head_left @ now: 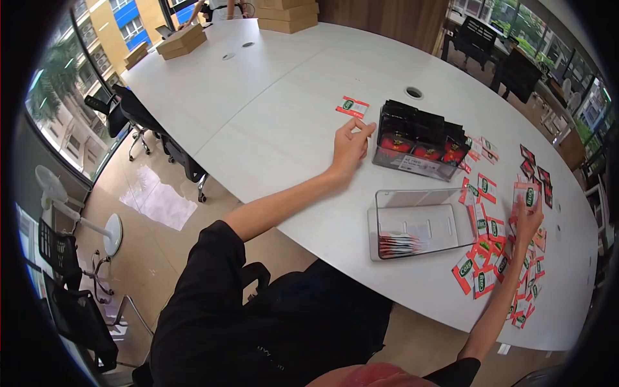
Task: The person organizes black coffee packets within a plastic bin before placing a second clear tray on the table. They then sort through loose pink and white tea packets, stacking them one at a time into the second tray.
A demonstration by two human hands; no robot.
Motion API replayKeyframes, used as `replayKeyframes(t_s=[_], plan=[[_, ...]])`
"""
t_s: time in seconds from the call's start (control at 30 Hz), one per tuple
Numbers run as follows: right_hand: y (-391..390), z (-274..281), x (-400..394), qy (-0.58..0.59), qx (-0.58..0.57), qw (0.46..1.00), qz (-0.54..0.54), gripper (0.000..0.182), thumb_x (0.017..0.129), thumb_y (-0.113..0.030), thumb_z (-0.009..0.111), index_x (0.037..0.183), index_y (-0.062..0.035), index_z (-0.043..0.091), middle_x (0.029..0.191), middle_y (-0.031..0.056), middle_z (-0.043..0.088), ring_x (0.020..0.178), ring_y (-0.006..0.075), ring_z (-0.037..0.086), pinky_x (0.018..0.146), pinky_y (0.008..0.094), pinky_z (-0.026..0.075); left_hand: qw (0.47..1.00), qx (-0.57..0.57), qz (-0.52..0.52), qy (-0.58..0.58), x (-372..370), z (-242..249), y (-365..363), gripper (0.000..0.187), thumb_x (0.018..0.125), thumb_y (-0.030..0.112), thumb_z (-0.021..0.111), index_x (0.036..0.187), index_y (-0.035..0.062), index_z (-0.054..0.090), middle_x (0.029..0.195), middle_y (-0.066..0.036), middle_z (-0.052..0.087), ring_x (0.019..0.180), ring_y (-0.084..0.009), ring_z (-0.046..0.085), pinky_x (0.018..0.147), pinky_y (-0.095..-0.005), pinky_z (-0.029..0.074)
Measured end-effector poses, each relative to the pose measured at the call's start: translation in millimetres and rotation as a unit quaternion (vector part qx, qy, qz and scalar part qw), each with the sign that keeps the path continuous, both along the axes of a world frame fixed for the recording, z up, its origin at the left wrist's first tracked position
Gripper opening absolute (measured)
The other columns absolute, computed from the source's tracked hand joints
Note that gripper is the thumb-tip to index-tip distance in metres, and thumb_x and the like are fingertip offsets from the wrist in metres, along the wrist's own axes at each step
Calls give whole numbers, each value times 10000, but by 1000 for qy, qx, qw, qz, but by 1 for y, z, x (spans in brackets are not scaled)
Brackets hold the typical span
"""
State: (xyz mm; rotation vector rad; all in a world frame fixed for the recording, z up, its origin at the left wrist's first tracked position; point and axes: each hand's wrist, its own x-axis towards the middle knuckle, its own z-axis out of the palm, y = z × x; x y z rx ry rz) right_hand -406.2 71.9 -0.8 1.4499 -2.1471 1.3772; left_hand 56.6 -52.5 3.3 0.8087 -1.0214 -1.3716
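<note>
My left hand (351, 147) rests on the white table beside a clear bin of black packets (422, 138), its fingers bent together; whether anything is between them is too small to tell. A single red and white sachet (353, 107) lies just beyond it. At the right, my right hand (529, 218) holds a red and white sachet (527, 195) with a green label, above a loose pile of similar sachets (485, 282). Between the hands stands a second clear bin (422, 222), with a row of sachets (398, 244) standing in its near left corner.
Small dark packets (527, 155) lie at the table's right. Cardboard boxes (182, 42) and a taller stack (288, 15) stand at the far edge, where another person (222, 9) is partly visible. Round cable holes (414, 93) sit in the white tabletop (290, 122).
</note>
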Motion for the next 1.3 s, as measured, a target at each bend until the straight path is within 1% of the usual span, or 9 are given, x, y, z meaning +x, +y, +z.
replayKeyframes(t_s=[0.17, 0.4, 0.47, 0.57, 0.77, 0.9, 1.17, 1.27, 1.3], plan=[[-10, 4, 27, -26, -25, 999, 36, 413, 926, -281, 632, 1200, 16, 547, 642, 7, 479, 573, 88, 370, 519, 257, 330, 1000, -3, 1, 6, 3, 1, -3, 274, 918, 241, 629, 743, 120, 456, 477, 79, 336, 408, -19, 232, 406, -240, 166], [-4, 20, 75, 59, 60, 992, 92, 316, 975, -171, 529, 1241, -2, 507, 681, 80, 565, 582, 154, 488, 555, 302, 384, 1000, -18, 0, 10, 3, -3, -6, 276, 925, 239, 619, 747, 118, 445, 487, 74, 344, 414, -23, 234, 406, -242, 165], [1, 25, 86, 111, 150, 978, 92, 320, 954, -112, 532, 1265, -48, 490, 730, 128, 603, 613, 222, 543, 582, 329, 413, 1000, -22, 1, 16, 3, -4, -5, 277, 925, 239, 618, 748, 118, 443, 489, 72, 347, 416, -23, 235, 406, -243, 165], [-1, 17, 73, 131, 141, 968, 161, 385, 902, 1, 541, 1275, -81, 489, 801, 154, 610, 657, 255, 558, 624, 341, 447, 1000, -18, 1, 16, 3, -2, -4, 276, 924, 240, 617, 750, 114, 443, 491, 70, 349, 420, -21, 237, 407, -245, 164], [1, 23, 76, 98, 142, 964, 203, 537, 803, 143, 551, 1294, -63, 478, 1032, 155, 596, 751, 236, 585, 689, 320, 485, 1000, -16, -9, 6, 3, -2, -4, 265, 925, 238, 615, 759, 108, 453, 495, 69, 349, 428, -23, 240, 411, -242, 167], [0, 15, 62, 104, 145, 965, 193, 565, 790, 146, 566, 1314, -40, 466, 1081, 146, 583, 755, 210, 588, 679, 298, 484, 1000, -15, -9, 5, 2, -2, -4, 278, 920, 250, 625, 751, 114, 451, 477, 62, 342, 400, -29, 256, 397, -237, 182], [-4, 15, 53, 65, 50, 993, 84, 570, 878, -88, 645, 1388, -26, 397, 766, 102, 653, 646, 199, 619, 650, 307, 493, 1000, -15, -10, -1, 3, 0, -3, 258, 920, 242, 621, 770, 110, 458, 494, 67, 360, 422, -22, 246, 410, -241, 171], [-1, 10, 40, 186, 121, 972, 80, 614, 870, -88, 649, 1416, -46, 370, 778, 110, 664, 656, 196, 638, 646, 323, 502, 1000, -13, -17, 2, 4, -2, -4, 257, 915, 243, 627, 764, 119, 461, 491, 71, 359, 415, -20, 248, 400, -238, 168], [0, 8, 40, 159, 124, 974, 103, 628, 866, -85, 650, 1423, -53, 363, 766, 109, 654, 657, 196, 635, 647, 324, 504, 1000, -14, -3, -3, 5, -2, -4, 253, 915, 244, 629, 761, 125, 466, 490, 75, 356, 413, -19, 250, 392, -236, 164]])
